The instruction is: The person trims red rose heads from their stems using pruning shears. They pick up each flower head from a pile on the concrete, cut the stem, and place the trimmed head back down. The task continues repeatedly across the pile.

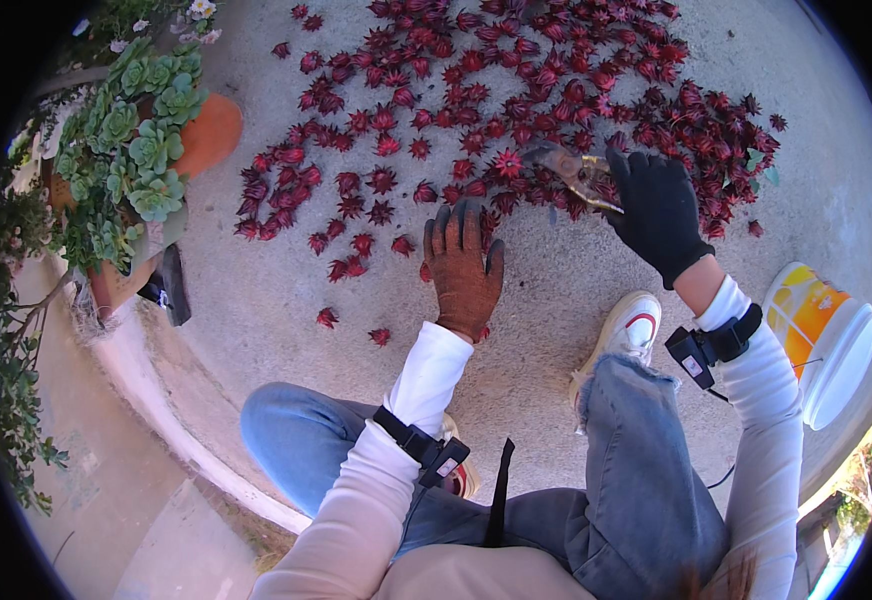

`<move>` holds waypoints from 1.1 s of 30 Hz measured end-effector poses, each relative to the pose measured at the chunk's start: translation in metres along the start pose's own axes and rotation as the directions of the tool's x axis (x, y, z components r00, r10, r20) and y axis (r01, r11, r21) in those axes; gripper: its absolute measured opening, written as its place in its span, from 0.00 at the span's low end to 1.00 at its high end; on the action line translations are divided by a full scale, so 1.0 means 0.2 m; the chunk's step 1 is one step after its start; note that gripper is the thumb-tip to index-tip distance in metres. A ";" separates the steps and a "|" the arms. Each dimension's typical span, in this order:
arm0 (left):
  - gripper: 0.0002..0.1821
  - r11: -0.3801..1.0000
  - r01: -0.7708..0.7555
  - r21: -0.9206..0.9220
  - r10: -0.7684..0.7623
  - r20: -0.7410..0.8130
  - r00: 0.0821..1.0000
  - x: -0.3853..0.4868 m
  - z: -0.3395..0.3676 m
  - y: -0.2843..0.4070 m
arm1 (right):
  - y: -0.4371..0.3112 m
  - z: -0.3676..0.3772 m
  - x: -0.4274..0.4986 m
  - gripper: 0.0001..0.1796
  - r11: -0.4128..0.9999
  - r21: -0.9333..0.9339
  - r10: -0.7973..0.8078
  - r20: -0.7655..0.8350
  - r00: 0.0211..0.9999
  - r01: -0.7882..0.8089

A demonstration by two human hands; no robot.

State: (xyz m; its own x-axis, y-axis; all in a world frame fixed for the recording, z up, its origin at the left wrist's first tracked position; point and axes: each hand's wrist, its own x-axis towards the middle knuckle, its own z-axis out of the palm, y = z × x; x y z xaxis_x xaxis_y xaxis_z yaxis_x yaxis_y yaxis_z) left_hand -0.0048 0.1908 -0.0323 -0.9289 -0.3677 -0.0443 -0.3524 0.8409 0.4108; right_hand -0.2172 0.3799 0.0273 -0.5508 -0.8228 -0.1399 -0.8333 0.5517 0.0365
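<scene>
Many dark red roselle calyces lie scattered over the concrete before me. My left hand, in a rust-brown work glove, reaches palm down at their near edge. Its fingers are stretched out with the thumb apart. Single calyces show beside it, and its palm is hidden. In a black glove, my right hand grips a pair of pruning shears by the handles. The shears' dark blades point left above the calyces, close to a brighter red calyx. A denser heap of calyces lies beyond the right hand.
A white bucket with an orange and yellow print lies tipped near my right arm. At the left grow potted succulents beside a terracotta piece. A raised concrete edge runs along the left. My shoe rests close below the right hand.
</scene>
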 end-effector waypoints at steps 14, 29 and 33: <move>0.43 0.993 0.113 0.029 -0.113 0.009 0.994 -0.02 0.00 -0.06 | -0.07 -0.02 -0.12 0.38 0.982 0.142 -0.139 0.070 0.988 0.128; 0.35 0.985 -0.103 0.135 0.093 0.078 0.993 0.20 0.08 0.02 | 0.04 -0.01 -0.37 0.38 0.965 0.244 0.051 0.181 0.982 -0.095; 0.33 0.999 -0.001 0.037 -0.001 0.056 0.998 0.24 0.04 0.03 | 0.07 0.00 -0.43 0.38 0.952 0.280 0.075 0.166 0.983 -0.120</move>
State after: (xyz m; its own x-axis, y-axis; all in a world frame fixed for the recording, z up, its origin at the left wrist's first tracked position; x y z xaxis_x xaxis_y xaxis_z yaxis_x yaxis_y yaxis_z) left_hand -0.0520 0.1803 -0.0389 -0.9335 -0.3457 -0.0957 -0.3554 0.8554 0.3769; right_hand -0.1812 0.4588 0.0399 -0.5963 -0.7451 -0.2988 -0.7144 0.6623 -0.2259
